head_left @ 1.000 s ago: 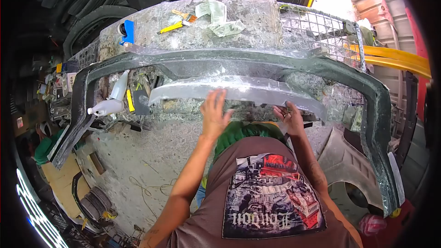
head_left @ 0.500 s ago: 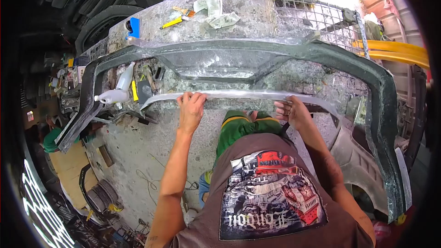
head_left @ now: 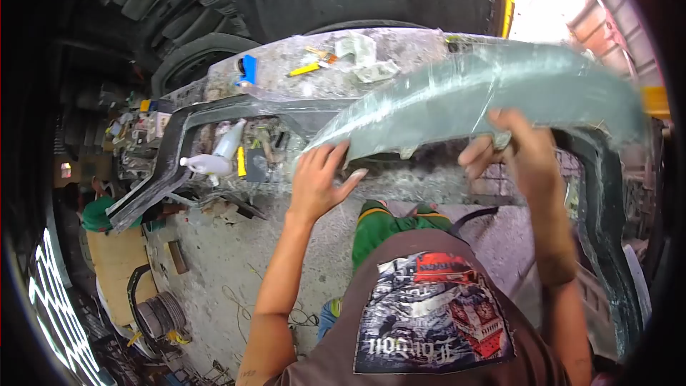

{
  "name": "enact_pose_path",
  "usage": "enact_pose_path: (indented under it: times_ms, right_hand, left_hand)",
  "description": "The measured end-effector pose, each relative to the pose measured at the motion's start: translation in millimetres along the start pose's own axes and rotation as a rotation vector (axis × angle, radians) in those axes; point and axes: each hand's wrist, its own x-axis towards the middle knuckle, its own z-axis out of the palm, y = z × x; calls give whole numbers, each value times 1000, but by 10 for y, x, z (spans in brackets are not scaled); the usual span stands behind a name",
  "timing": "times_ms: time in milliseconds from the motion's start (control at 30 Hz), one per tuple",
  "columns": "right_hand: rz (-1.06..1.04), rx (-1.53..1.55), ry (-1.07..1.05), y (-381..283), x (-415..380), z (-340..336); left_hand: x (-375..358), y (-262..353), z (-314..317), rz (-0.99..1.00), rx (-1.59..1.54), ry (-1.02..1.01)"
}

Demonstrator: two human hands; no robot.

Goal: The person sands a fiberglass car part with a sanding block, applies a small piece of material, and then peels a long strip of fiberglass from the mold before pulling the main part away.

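A long, curved grey-green car body panel (head_left: 443,96) is lifted and tilted above the bench, its broad face showing and its right end smeared by motion. At its narrow left tip, my left hand (head_left: 318,180) has its fingers on the lower edge, with the thumb sticking out to the side. My right hand (head_left: 525,154), somewhat blurred, grips the same lower edge right of the middle, thumb on the face and fingers curled below. Behind the panel lies a large dark bumper-shaped frame (head_left: 182,136), partly covered by it.
White plastic bottles (head_left: 209,164) and a yellow-handled tool (head_left: 241,162) lie inside the frame's left part. Farther back are a yellow cutter (head_left: 304,69), a brush, crumpled cloth (head_left: 357,50) and a blue item (head_left: 248,69). A person in green (head_left: 96,213) is at far left.
The panel, seen nearly edge-on before, has been raised and turned so its face shows, and its right end is higher. My right hand has moved up and right; the view has shifted.
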Motion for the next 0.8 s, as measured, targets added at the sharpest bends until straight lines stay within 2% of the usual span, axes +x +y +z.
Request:
enact_pose_path:
  times_ms: [33,100,167,200,233,267,333,367,433,467,500,533,567,633,700,767,800]
  right_hand:
    - [-168,-185,-124,-265,141,16]
    - [-871,-860,-46,-941,432,418]
    - [-657,-383,-452,-1357,946,613]
    - [-668,-398,-449,-1418,994,793]
    - [-830,-524,-331,-1438,1038,986]
    - [-985,-649,-209,-1421,1089,1137]
    - [-1110,-1073,-76,-1041,1285,998]
    - [-1018,-1195,-61,-724,1350,909]
    - [-533,-1354,-75,-21,1425,684]
    - [-323,-1520,-29,265,1436,642]
    - [-270,-1535,29,561,1483,574]
    - [-216,-1539,86,860,1537,494]
    - [-266,-1553,155,1156,1600,368]
    - [-348,-1577,258,1469,1692,162]
    - [-369,-1583,274,1625,1720,-13]
    - [-368,-1573,237,1693,1753,-197]
    - [-268,-1567,161,1650,1769,-277]
  left_hand:
    - [169,-18,-19,-22,-25,37]
    - [554,-101,-30,-26,18,137]
    - [1007,-256,-103,-20,-40,336]
    - [1225,-343,-164,-68,-200,382]
    - [1382,-429,-194,-115,-365,422]
    - [1467,-523,-147,-111,-376,431]
    - [1577,-753,21,-226,-795,444]
    - [1597,-884,76,-226,-811,451]
    - [1577,-1083,230,-363,-866,386]
    - [1558,-1125,356,-460,-998,414]
    - [1562,-1171,482,-458,-1012,412]
    - [1551,-1215,603,-469,-1168,462]
    - [1508,-1250,706,-488,-1317,512]
    - [1458,-1298,881,-533,-1347,482]
    - [1376,-1335,1123,-606,-1376,383]
    - [1345,-1445,1231,-741,-1420,95]
    - [1337,-1471,1310,-759,-1410,110]
